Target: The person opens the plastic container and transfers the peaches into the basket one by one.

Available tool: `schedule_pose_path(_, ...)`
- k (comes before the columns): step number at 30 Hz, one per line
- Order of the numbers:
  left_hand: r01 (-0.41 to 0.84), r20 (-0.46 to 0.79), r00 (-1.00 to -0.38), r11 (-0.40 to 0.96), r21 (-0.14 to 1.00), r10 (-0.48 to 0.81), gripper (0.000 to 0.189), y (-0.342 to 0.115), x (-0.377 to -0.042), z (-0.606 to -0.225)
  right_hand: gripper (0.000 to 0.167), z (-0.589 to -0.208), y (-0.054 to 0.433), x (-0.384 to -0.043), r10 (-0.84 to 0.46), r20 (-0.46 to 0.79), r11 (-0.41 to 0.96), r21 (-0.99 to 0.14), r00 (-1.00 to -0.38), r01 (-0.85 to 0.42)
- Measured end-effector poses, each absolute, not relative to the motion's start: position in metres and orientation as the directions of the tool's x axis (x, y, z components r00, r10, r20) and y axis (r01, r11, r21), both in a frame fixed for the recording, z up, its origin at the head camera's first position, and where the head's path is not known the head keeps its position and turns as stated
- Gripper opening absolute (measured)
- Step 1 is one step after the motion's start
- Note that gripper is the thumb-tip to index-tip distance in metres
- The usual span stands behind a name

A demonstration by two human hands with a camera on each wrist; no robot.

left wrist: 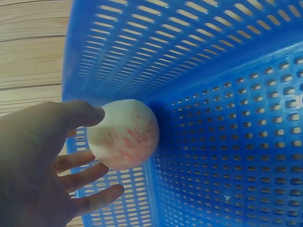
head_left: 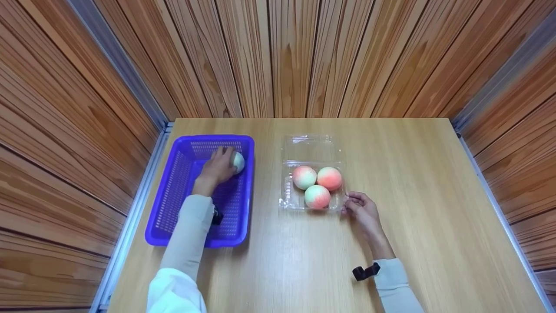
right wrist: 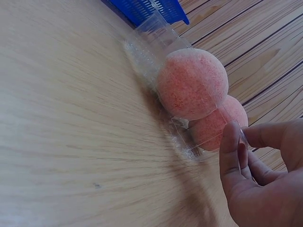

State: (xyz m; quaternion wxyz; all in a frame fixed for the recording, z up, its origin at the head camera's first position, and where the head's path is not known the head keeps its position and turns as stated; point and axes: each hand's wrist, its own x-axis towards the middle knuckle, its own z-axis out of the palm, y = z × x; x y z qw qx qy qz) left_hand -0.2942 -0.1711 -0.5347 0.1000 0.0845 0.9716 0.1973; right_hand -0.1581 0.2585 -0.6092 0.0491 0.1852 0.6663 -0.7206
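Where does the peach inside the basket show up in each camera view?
Head: left of centre, the peach in the far right part of the basket, partly covered by the left hand.
Left wrist: left of centre, the peach beside that hand.
Right wrist: not visible.
Shared landmark: the basket, cut off at the top in right wrist.

Head: I look forward and down from above, over the table (head_left: 278,269).
Left wrist: close in, facing into the basket (left wrist: 236,142).
Right wrist: low, near, aslant, facing the peaches (right wrist: 191,85).
Basket: shared by all three, though my right probably catches just a corner.
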Motion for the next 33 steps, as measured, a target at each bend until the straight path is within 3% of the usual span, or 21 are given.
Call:
schedule_pose_path(7, 0.116, -0.176, -0.963, 0.899, 0.422, 0.206, 0.068, -0.169, -0.295, -0.525, 0.039, -0.610, 0.258, -0.157, 0.188, -0.331, -0.102, -0.943, -0.925, 0.317)
schedule_pose_path(24, 0.235, -0.052, -0.960, 0.892, 0.386, 0.275, 0.064, -0.154, -0.292, -0.506, 0.036, -0.611, 0.257, -0.157, 0.184, -0.323, -0.106, -0.945, -0.928, 0.308)
schedule_pose_path(33, 0.256, -0.048, -0.954, 0.890, 0.377, 0.295, 0.063, -0.146, -0.291, -0.497, 0.036, -0.611, 0.257, -0.157, 0.185, -0.331, -0.092, -0.943, -0.925, 0.319)
